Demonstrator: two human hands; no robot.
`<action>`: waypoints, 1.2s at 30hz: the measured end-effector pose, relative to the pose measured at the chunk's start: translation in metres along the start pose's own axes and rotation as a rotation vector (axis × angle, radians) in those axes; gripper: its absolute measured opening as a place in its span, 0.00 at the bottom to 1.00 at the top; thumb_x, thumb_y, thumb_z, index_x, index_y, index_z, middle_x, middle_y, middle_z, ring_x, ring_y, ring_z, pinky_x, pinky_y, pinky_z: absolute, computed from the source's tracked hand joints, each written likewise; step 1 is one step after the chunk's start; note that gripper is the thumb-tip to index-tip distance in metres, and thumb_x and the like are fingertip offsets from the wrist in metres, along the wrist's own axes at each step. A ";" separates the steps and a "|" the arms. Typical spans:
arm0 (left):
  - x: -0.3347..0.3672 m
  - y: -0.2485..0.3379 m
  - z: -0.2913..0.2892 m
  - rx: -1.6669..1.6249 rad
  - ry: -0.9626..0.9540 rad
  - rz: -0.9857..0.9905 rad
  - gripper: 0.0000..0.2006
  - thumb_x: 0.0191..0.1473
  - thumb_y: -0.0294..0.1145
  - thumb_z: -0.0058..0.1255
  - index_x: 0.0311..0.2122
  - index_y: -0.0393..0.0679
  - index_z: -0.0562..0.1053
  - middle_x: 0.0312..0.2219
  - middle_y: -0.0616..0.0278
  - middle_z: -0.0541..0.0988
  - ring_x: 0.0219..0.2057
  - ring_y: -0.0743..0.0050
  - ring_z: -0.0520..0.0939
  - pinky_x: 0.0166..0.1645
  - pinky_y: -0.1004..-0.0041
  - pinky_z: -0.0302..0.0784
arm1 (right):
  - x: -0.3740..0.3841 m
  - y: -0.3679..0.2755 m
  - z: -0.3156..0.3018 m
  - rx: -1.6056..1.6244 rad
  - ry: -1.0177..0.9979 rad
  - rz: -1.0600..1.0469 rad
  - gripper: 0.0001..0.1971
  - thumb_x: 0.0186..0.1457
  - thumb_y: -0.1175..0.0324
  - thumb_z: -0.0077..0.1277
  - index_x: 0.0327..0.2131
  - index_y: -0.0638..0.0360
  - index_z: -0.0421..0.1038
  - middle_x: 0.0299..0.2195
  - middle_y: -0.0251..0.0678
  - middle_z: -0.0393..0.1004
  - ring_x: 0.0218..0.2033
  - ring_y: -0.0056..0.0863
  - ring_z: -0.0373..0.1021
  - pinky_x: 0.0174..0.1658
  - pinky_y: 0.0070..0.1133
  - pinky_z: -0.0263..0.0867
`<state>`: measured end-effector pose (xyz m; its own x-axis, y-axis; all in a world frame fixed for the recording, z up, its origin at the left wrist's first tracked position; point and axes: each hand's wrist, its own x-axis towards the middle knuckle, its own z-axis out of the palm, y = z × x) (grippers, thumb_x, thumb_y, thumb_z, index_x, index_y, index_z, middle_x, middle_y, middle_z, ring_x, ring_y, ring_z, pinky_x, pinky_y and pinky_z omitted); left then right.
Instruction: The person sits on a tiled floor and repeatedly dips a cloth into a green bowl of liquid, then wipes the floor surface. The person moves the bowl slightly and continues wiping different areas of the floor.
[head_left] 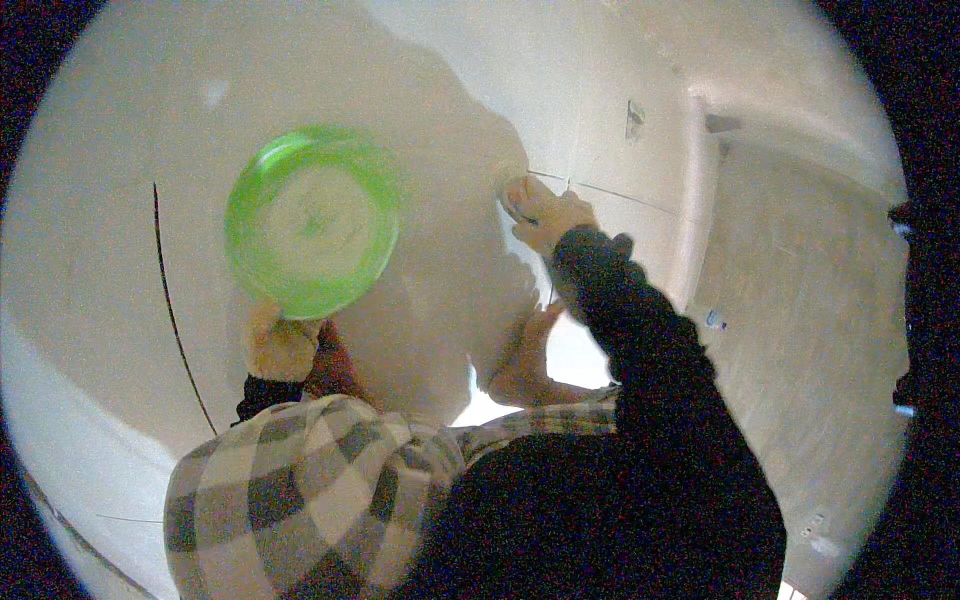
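Note:
A round green dish (245,225) with a pale middle is held out at the left over the light floor. My left hand (278,350) grips its near rim, and the motion blur hides how deep it is. Farther right, my right hand (560,215) is low by the floor, its fingers closed around something small and rounded (515,200) that I cannot make out. Its dark sleeve (640,300) reaches up from the lower right. Below that hand a bare foot (525,365) shows in part. Checked cloth (300,470) covers my lap.
Dark joint lines (165,285) run across the pale floor (90,260), and a darker patch, shadow or wet, spreads over its middle. To the right stands a pale raised edge (692,200) with a brownish surface (810,300) beyond. A small bluish thing (715,320) lies there.

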<state>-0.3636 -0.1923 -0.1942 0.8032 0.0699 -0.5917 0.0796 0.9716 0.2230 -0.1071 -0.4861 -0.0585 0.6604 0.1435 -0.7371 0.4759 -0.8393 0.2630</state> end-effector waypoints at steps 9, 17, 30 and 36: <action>-0.100 0.051 0.035 0.013 0.264 0.368 0.26 0.57 0.31 0.47 0.61 0.45 0.59 0.56 0.56 0.67 0.56 0.65 0.68 0.54 0.64 0.68 | 0.008 0.059 -0.137 -0.327 -0.179 -0.489 0.32 0.46 0.56 0.55 0.58 0.38 0.63 0.56 0.35 0.67 0.51 0.38 0.69 0.53 0.33 0.66; -0.290 0.124 0.209 0.003 0.339 0.959 0.27 0.58 0.32 0.46 0.62 0.46 0.57 0.59 0.56 0.62 0.60 0.64 0.62 0.60 0.62 0.62 | 0.106 0.047 -0.142 -0.279 0.411 -0.949 0.24 0.49 0.56 0.53 0.52 0.39 0.66 0.40 0.38 0.77 0.36 0.49 0.75 0.37 0.42 0.73; -0.180 0.054 0.243 -0.644 -0.065 0.925 0.35 0.55 0.32 0.46 0.67 0.51 0.49 0.66 0.57 0.48 0.68 0.63 0.47 0.64 0.52 0.59 | 0.187 -0.142 -0.183 -0.788 0.300 -1.084 0.15 0.49 0.63 0.51 0.42 0.51 0.74 0.37 0.40 0.78 0.38 0.44 0.75 0.38 0.41 0.69; -0.048 0.044 0.187 -0.293 0.058 0.760 0.39 0.43 0.30 0.57 0.61 0.37 0.56 0.60 0.43 0.58 0.61 0.39 0.58 0.63 0.42 0.59 | 0.178 -0.055 -0.140 -0.564 0.269 -0.912 0.21 0.49 0.64 0.49 0.49 0.48 0.70 0.47 0.36 0.72 0.43 0.39 0.74 0.40 0.40 0.70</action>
<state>-0.2885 -0.1952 -0.0107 0.5433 0.7372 -0.4017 -0.6382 0.6735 0.3729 0.0653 -0.3415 -0.1169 -0.0004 0.7537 -0.6573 0.9999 -0.0111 -0.0132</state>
